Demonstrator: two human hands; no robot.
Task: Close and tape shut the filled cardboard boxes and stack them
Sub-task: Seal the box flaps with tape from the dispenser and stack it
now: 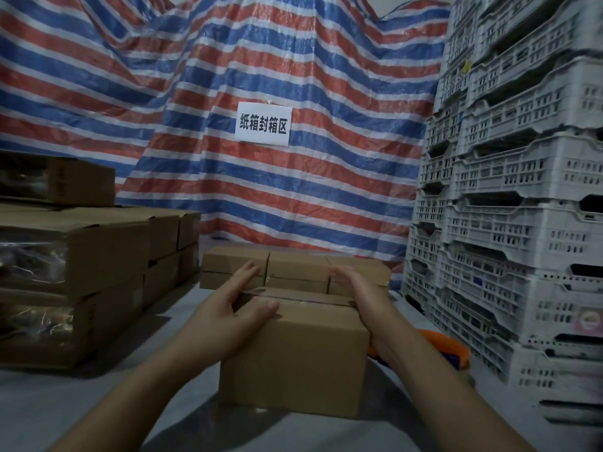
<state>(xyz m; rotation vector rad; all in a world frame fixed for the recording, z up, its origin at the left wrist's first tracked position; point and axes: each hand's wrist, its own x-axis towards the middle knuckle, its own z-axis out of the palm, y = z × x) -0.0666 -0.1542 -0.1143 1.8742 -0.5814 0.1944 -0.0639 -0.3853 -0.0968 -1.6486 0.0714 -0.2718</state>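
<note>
Holding the box [293,357] between both palms, the person had it at the centre of the grey tabletop [65,402], a strip of clear tape already shining along its top seam. The left hand [235,308] lay over the near-left top corner, thumb stretched across the lid and fingers flat down the far side, so that grip looked released and pressing, not clenched. The right hand [359,298] stood edge-on against the right wall, fingers straight, likewise released. My read was that this box was closed and taped, with only the stacking left for it.

At twelve o'clock, just beyond it, sat a row of sealed boxes [293,272], two layers high by the look of the seams, and its top seemed the natural landing place. At nine o'clock rose larger cartons [98,249], some showing plastic-wrapped contents at their sides; whether those needed sealing I could not tell.

Room was tight on the right: white crates [505,223] towered from one to four o'clock, and an orange tape dispenser [453,349] lay at three o'clock, just beside the box and partly behind the right wrist. The straight lane toward twelve was open, with the striped tarp [261,76] hanging well behind.
</note>
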